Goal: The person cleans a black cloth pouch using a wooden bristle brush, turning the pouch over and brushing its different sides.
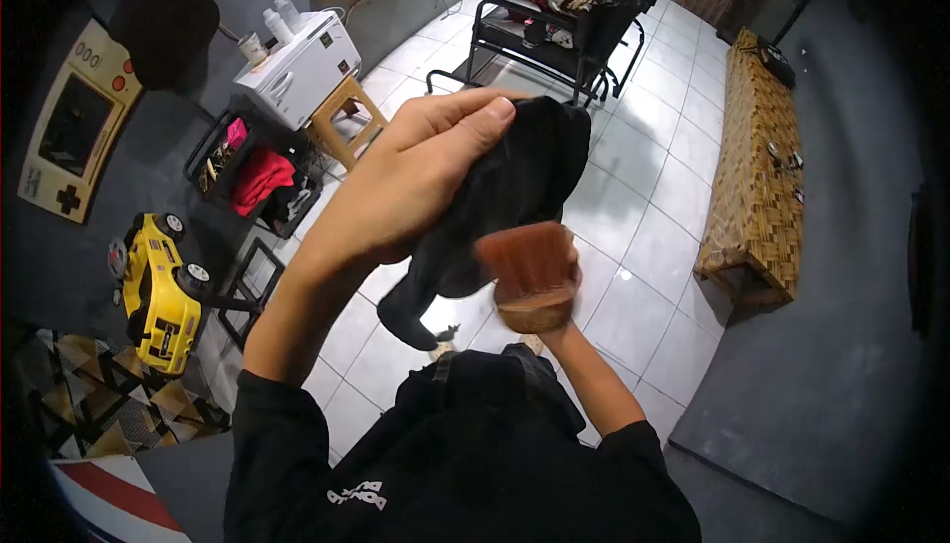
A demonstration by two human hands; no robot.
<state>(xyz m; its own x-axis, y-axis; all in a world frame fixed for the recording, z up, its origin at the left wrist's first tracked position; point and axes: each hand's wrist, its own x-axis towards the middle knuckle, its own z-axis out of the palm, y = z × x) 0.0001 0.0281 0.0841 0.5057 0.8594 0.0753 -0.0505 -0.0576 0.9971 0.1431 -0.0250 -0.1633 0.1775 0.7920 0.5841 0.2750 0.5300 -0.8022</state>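
A black cap or similar soft black item (524,162) is held up in front of me by my left hand (426,162), with the thumb pressed on its upper edge. One end of the fabric hangs down at the lower left. Just below and to the right of it, my right hand (564,286) is closed on a wooden-backed brush (534,314) with reddish-brown bristles. The bristles point up and lie close to the black item; whether they touch it is unclear. Most of the right hand's fingers are hidden behind the brush.
A woven bench (752,167) runs along the right wall. Ahead is a black metal chair (534,24) with clothes on it. At the left are a small white fridge (297,68) on a wooden stand, a black cart (267,207) and a yellow toy car (163,296).
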